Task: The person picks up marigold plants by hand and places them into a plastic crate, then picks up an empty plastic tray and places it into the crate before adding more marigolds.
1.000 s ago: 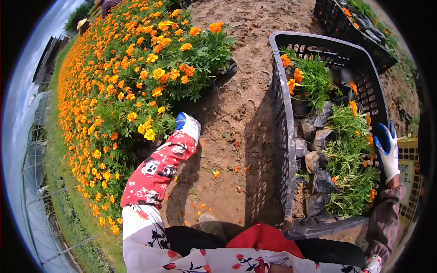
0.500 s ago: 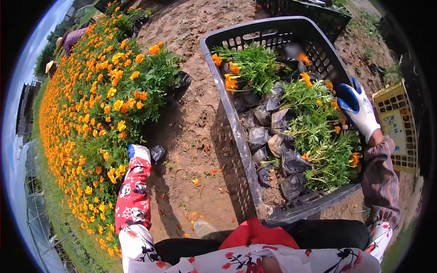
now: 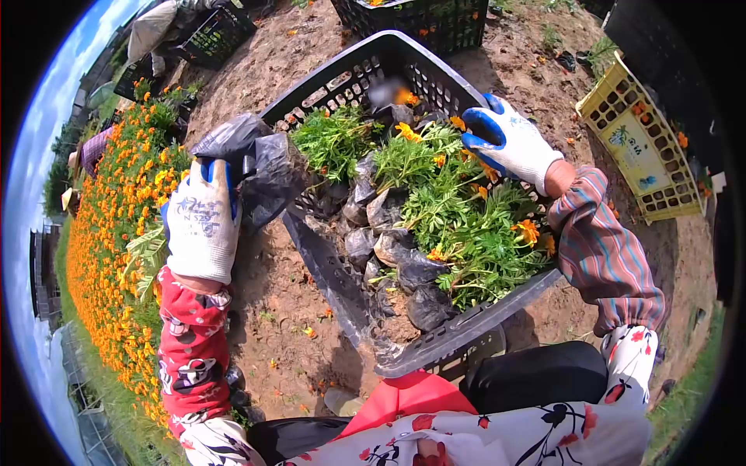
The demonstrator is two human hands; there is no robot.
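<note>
My left hand [image 3: 203,221], in a white glove with blue grip, is closed on black plastic plant bags [image 3: 272,175]. They are raised beside the left rim of a black slatted crate [image 3: 330,291]. Pale green leaves [image 3: 148,252] show beside that hand, partly hidden. In the crate lie marigold plants [image 3: 443,210], tipped on their sides, with their soil-filled black bags [image 3: 400,248] toward the left. At the crate's right side, my right hand [image 3: 513,144], gloved alike, has its thumb and fingers apart, close to the rim and the orange blooms.
A dense bed of orange marigolds [image 3: 109,279] runs along the left. A yellow crate [image 3: 641,140] stands at the right, and another black crate [image 3: 420,23] at the back. Bare soil [image 3: 268,311] lies between bed and crate. Other people are at the far left.
My left hand has come up from the flower bed's edge, now with black plant bags in it. My right hand stays by the crate's right rim. The view has turned toward the right.
</note>
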